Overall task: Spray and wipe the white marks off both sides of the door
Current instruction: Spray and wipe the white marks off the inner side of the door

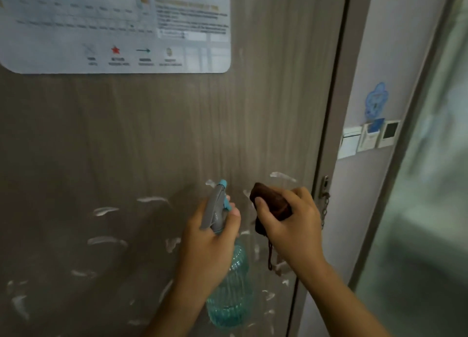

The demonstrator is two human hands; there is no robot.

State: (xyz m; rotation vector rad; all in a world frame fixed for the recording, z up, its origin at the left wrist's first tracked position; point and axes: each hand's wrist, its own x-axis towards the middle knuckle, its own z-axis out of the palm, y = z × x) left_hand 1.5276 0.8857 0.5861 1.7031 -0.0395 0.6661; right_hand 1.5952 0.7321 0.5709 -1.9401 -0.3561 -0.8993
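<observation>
A grey-brown wood-grain door (157, 139) fills the view, with several white smear marks (105, 210) across its lower half. My left hand (210, 245) grips the neck of a clear blue spray bottle (229, 293) with a grey and blue trigger head, its nozzle pointing at the door. My right hand (288, 225) holds a bunched dark brown cloth (272, 205) close to the door, just right of the nozzle, with a cord hanging from it. More white marks (282, 176) lie above the cloth.
A white laminated notice (114, 27) is stuck on the door's upper part. The door's edge with a metal latch and chain (325, 197) is at the right. Beyond it are a white wall with switch panels (369, 137) and a frosted glass panel (425, 184).
</observation>
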